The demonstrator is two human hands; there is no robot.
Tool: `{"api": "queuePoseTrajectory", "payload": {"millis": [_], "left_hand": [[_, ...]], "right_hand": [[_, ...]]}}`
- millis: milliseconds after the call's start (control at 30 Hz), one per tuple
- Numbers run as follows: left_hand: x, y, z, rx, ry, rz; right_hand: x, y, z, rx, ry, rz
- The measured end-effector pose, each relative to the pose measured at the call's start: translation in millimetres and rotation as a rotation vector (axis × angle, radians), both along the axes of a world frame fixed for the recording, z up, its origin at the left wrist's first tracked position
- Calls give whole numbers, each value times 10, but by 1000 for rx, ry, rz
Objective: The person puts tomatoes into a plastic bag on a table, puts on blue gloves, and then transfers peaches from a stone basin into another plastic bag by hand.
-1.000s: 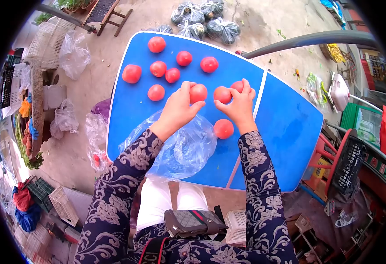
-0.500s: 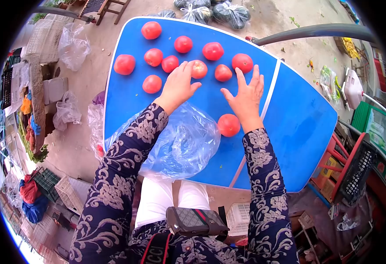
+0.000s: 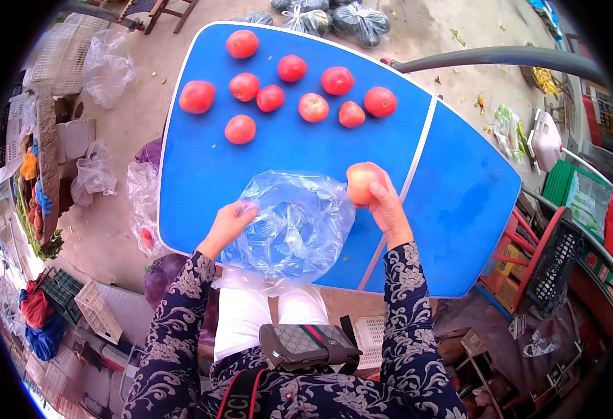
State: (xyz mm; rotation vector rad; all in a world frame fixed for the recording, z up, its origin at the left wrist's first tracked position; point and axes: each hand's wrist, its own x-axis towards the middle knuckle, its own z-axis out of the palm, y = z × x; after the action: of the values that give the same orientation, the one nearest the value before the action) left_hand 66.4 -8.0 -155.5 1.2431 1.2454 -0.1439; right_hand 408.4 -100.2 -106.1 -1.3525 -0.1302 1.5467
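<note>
My right hand [image 3: 387, 209] grips a tomato [image 3: 360, 183], its pale side showing, just beside the right edge of a clear plastic bag [image 3: 289, 223]. The bag lies spread and puffed up on the near part of the blue table [image 3: 202, 171], partly over its front edge. At the bag's left rim, the fingers of my left hand [image 3: 232, 222] are closed on the plastic. Several more red tomatoes [image 3: 270, 98] rest loosely spaced across the far half of the table, out of reach of both hands at this moment.
A white strip [image 3: 418, 146] crosses the table. A dark curved bar [image 3: 502, 57] extends beyond its far right edge. Tied bags [image 3: 359, 24] sit on the floor behind. Purple produce [image 3: 163, 276] is at the near left, a red-framed chair [image 3: 540, 262] at right.
Both hands have come back from the far tomatoes. My right hand has taken hold of the nearest tomato, and my left has closed on the bag's rim. The view has shifted slightly.
</note>
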Motion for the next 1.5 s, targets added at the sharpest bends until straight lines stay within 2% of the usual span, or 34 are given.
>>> {"api": "queuePoseTrajectory", "payload": {"millis": [133,267,367,433,467,533,633,700,800,867,1033,1067,1133,1200,1233,1300,1333,1400,1433,1500], "left_hand": [[322,-189,-50,-391,-224,391],[735,-52,157,-393,-386,549],[958,102,625,-168,-504,498],[1037,150,1084,347,-586,22],[1084,115,1244,602,-610,-222],[1330,-47,1413,704,-781,-373],[1524,-482,738,757,-570,-730],[1583,-714,268,674,-411,-969],[1555,-796,-15,613,-253,-1138],[1540,-805,-47,641,-241,-1132],[1383,-699,-22,687,-293,-1186],[1330,-654,14,689,-312,-1193],[1207,-479,315,582,-188,-1277],[1031,-344,533,433,-93,-1280],[936,-306,556,530,-80,-1267],[789,-237,589,733,-61,-1230],[729,-239,533,720,-38,-1179],[682,-256,421,695,4,-1075],[674,-274,414,813,-1,-945],[685,-337,416,1034,-12,-671]], "right_hand": [[-3,79,260,173,307,-14],[-88,75,470,301,403,-111],[-62,6,579,338,355,-184],[-4,-114,656,414,385,-249],[33,-207,690,359,299,-390],[126,-409,740,270,151,-612],[355,-688,783,196,7,-733],[576,-916,760,266,-45,-598],[597,-1005,816,307,-99,-475],[413,-889,892,320,-104,-352],[-37,-591,201,-4,-22,164],[-104,-551,44,-68,-190,317],[-260,-493,-205,-198,-523,624],[-534,-381,-54,-394,-951,775],[-640,-342,5,-493,-1171,844],[-747,-334,-1,-443,-1407,802],[-762,-334,11,-417,-1527,776],[-729,-324,-4,-299,-1585,701],[-700,-326,-17,-241,-1611,664],[-492,-378,-7,-45,-1499,540]]}}
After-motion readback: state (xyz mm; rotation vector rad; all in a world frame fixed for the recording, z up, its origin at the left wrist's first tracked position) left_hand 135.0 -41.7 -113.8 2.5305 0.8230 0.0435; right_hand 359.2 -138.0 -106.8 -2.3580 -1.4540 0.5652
